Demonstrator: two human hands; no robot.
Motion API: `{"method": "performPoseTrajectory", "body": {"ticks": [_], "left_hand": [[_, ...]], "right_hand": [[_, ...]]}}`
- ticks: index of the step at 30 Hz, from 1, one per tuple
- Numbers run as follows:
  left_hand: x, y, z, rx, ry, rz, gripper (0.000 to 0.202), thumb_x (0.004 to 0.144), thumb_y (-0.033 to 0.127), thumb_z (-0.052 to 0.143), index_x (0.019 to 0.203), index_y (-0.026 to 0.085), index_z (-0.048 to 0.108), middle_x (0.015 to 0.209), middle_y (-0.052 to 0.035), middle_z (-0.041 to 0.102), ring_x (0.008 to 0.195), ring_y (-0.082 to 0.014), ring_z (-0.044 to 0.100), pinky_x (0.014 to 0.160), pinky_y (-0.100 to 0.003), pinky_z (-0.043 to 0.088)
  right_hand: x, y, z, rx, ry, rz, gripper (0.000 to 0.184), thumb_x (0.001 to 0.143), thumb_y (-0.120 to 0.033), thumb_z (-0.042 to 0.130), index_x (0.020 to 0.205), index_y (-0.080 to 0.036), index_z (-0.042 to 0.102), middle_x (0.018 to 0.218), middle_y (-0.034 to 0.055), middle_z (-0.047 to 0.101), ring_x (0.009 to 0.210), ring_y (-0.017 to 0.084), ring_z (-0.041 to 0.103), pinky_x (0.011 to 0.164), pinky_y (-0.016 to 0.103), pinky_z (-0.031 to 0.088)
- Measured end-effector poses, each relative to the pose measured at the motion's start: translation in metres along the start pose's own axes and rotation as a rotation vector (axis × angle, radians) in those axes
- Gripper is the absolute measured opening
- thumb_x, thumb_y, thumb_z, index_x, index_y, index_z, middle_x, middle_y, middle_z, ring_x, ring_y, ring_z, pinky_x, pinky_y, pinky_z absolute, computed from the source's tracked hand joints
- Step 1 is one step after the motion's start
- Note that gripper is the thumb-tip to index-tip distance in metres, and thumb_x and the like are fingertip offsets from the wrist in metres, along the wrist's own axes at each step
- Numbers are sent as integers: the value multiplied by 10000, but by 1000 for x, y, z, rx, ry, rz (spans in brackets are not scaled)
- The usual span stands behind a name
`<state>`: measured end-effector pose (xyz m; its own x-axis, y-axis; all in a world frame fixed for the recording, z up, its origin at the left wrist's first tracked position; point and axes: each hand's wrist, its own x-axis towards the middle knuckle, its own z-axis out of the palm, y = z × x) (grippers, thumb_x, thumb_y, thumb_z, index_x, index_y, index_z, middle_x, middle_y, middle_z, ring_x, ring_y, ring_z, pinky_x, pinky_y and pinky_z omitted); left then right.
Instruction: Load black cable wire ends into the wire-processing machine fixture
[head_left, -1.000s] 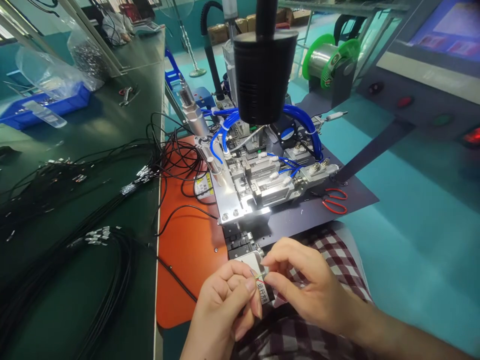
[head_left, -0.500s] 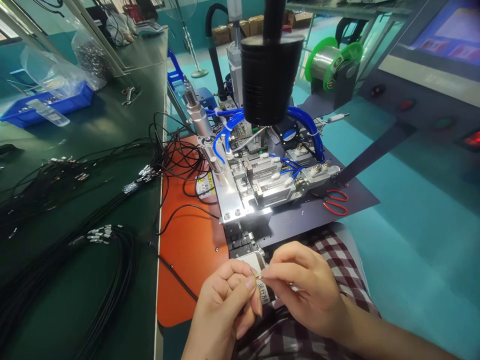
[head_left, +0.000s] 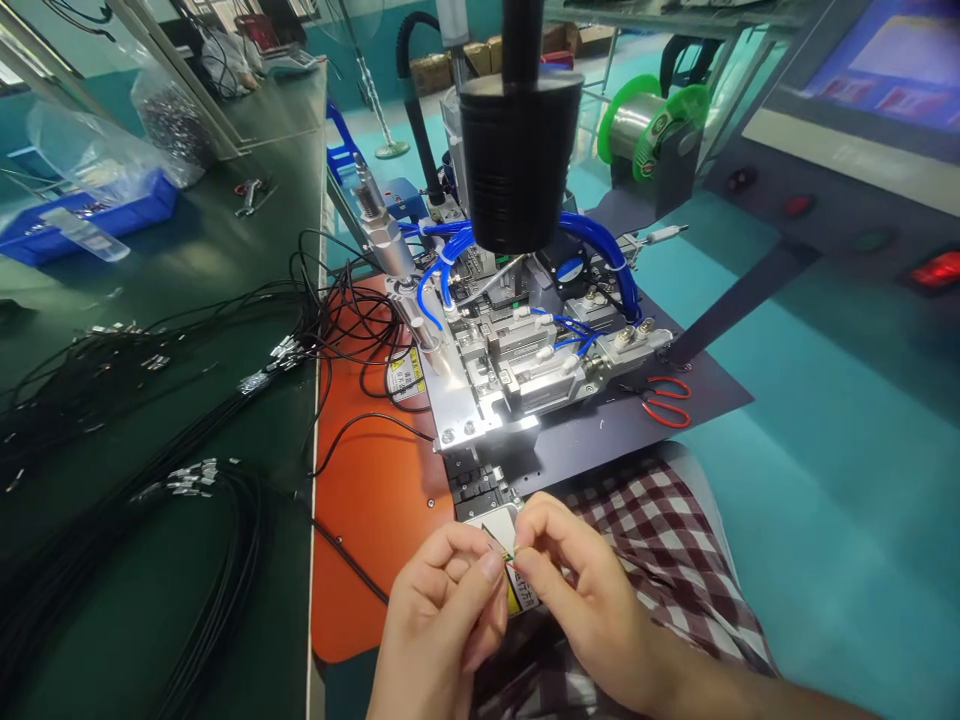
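Note:
My left hand [head_left: 439,620] and my right hand [head_left: 581,590] meet just above my lap, fingertips pinched together on the thin wire ends [head_left: 510,553] of a black cable. The cable [head_left: 349,565] runs left from my left hand across the orange mat [head_left: 375,500]. Just beyond my fingers is a small labelled part of the machine [head_left: 514,590], and further on the metal fixture [head_left: 517,370] with blue hoses under a black cylinder [head_left: 520,150].
Bundles of black cables with metal ends [head_left: 150,480] lie on the green bench at left. A blue tray [head_left: 82,215] and plastic bags sit far left. Red-handled scissors [head_left: 664,400] lie right of the fixture. A solder spool [head_left: 649,120] stands behind.
Both hands stay pinched on the wire ends. My right hand has closed in slightly toward the left. The view shifted a little.

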<state>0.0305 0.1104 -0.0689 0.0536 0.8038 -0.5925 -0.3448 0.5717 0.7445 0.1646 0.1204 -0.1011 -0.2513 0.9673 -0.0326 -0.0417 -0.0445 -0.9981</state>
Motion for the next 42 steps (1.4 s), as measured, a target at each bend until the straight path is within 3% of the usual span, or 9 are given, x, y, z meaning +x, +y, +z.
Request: {"method": "performPoseTrajectory", "body": {"ticks": [3,12,20,23,28,31,36,42], "left_hand": [[-1,2,-1,-9,-34,-11,273,751,357,727,732,168,531,438,71,479,371,-6,221,406,-172,109],[1,13,-8,3,-249,-165,178,812,283,626,728,178,508,394,67,480,319,-3,166,359,-160,79],[1,12,-8,115,-239,-181,211,820,323,621,723,176,506,381,87,421,324,-3,142,350,-161,52],[1,9,-7,140,-209,-161,267,795,366,663,691,175,507,374,92,413,323,-3,151,350,-167,52],[1,3,-5,141,-88,-82,298,765,407,699,703,176,521,403,73,487,354,-11,187,381,-175,79],[1,2,-3,148,-60,-49,310,770,432,689,720,180,517,403,80,478,361,-16,190,382,-172,81],[3,-1,-3,151,-56,-28,284,792,407,670,754,182,500,419,85,478,359,-11,191,378,-164,85],[4,0,-5,81,-122,-57,251,804,377,639,744,174,505,450,55,530,343,-6,201,360,-161,90]], "right_hand": [[4,1,-5,15,-81,20,168,937,-235,455,776,-197,479,743,-23,431,628,117,407,562,239,362],[28,-6,-30,-98,-377,-235,106,886,-121,492,812,-188,527,808,-1,489,695,125,471,619,240,416],[37,-10,-39,-202,-485,-364,82,882,-122,497,860,-183,548,815,18,522,745,155,490,675,278,409],[35,-13,-38,-198,-462,-333,94,882,-128,490,833,-182,550,790,20,512,735,164,489,666,287,408],[27,-8,-31,-93,-202,-30,82,869,-153,523,807,-190,561,804,13,511,698,153,476,626,275,397],[22,-6,-26,-56,-151,41,65,854,-155,546,806,-193,569,790,-9,507,670,130,467,609,257,381],[15,-9,-19,-55,-148,49,94,834,-150,561,745,-178,566,729,-27,492,625,109,455,562,235,366],[16,-4,-22,-158,-174,-108,98,838,-110,544,773,-183,551,778,-15,501,636,111,468,571,243,388]]}}
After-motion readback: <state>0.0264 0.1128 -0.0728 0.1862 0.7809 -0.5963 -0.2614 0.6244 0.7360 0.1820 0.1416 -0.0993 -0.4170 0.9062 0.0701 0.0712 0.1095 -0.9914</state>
